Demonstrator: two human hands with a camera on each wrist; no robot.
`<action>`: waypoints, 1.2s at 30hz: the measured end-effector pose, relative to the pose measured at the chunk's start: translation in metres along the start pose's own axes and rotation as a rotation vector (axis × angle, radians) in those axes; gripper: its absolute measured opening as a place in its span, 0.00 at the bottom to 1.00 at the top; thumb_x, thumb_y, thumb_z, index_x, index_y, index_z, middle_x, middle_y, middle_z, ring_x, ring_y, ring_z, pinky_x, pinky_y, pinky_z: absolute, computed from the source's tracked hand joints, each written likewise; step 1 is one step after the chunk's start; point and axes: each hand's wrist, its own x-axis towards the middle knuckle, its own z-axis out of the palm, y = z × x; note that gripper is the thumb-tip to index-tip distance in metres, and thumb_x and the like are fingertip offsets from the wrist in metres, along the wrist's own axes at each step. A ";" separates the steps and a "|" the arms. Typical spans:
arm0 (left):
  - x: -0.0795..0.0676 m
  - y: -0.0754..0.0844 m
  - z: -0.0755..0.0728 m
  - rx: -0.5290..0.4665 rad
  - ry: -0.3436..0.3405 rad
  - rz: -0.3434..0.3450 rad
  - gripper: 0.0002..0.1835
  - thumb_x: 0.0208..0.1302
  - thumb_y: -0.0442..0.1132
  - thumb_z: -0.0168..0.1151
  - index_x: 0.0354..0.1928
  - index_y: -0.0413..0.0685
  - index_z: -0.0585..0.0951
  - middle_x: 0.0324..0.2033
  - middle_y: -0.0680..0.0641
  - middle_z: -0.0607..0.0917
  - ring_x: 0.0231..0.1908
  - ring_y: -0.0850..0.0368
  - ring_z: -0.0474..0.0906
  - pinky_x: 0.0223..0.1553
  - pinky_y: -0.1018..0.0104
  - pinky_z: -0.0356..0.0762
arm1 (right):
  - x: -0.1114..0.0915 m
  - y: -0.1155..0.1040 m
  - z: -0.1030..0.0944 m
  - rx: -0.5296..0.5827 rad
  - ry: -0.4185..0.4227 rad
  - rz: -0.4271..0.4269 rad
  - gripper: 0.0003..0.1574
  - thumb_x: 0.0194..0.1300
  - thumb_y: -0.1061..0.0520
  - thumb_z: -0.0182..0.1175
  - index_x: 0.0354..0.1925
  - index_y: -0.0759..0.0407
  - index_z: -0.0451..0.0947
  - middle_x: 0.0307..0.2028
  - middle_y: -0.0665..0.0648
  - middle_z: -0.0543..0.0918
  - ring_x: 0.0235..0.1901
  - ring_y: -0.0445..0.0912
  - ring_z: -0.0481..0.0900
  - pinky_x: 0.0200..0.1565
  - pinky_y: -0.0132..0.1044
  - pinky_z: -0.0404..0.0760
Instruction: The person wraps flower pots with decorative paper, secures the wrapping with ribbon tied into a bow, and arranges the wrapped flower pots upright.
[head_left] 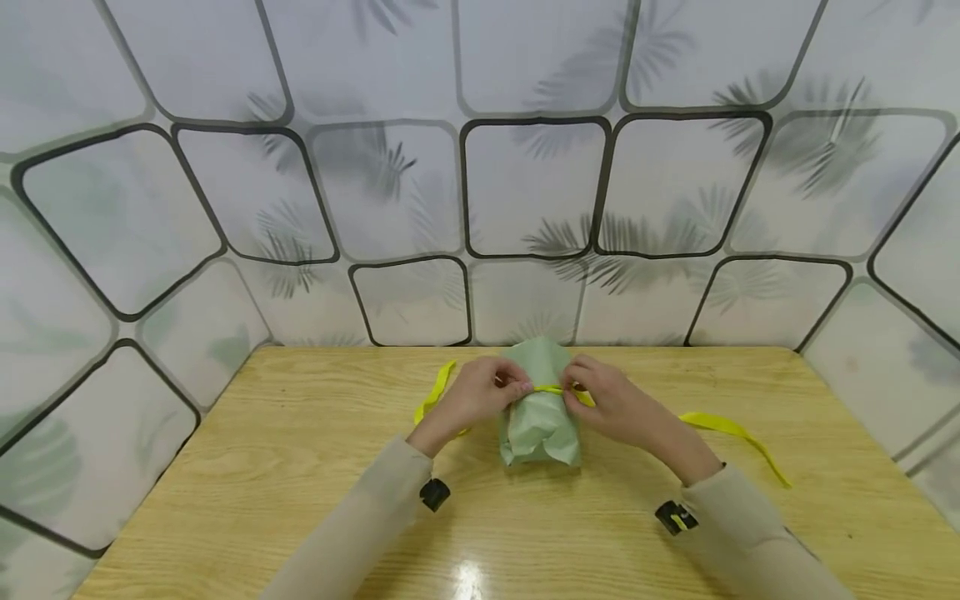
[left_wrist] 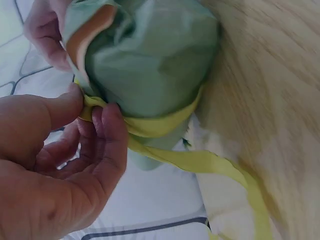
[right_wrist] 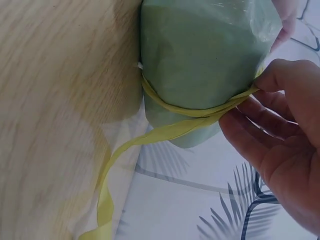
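Observation:
A package in crinkled light green paper lies on the table in front of me. A yellow ribbon runs round its middle, and its loose tails trail off to both sides. My left hand pinches the ribbon between thumb and fingers at the package's top left. On the other side my right hand pinches the ribbon close to the top of the package. Between the two hands a short stretch of ribbon crosses the paper. In the left wrist view a brownish inner side shows at a paper fold.
The wooden table reaches back to a pale curtain with dark outlines and leaf prints. One ribbon tail lies on the wood at the right, another at the left by my wrist. Each wrist wears a small black device.

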 end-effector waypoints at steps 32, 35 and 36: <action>-0.012 0.002 0.002 0.081 0.129 0.002 0.08 0.69 0.45 0.69 0.35 0.50 0.86 0.28 0.54 0.86 0.27 0.64 0.76 0.29 0.73 0.74 | -0.031 -0.014 -0.010 0.099 -0.035 0.298 0.14 0.58 0.70 0.67 0.44 0.62 0.85 0.26 0.44 0.76 0.23 0.29 0.66 0.25 0.28 0.71; -0.012 0.002 0.001 0.076 0.123 -0.007 0.08 0.69 0.46 0.69 0.35 0.50 0.86 0.28 0.53 0.86 0.27 0.64 0.77 0.29 0.72 0.74 | -0.029 -0.016 -0.009 0.051 -0.023 0.310 0.12 0.57 0.69 0.71 0.41 0.63 0.87 0.24 0.46 0.74 0.23 0.31 0.64 0.25 0.28 0.69; -0.012 0.003 0.001 0.074 0.121 -0.010 0.08 0.69 0.46 0.69 0.35 0.49 0.86 0.28 0.53 0.86 0.28 0.64 0.77 0.29 0.72 0.74 | -0.029 -0.016 -0.009 0.033 -0.017 0.314 0.11 0.57 0.69 0.71 0.40 0.63 0.88 0.24 0.46 0.74 0.23 0.31 0.64 0.25 0.28 0.68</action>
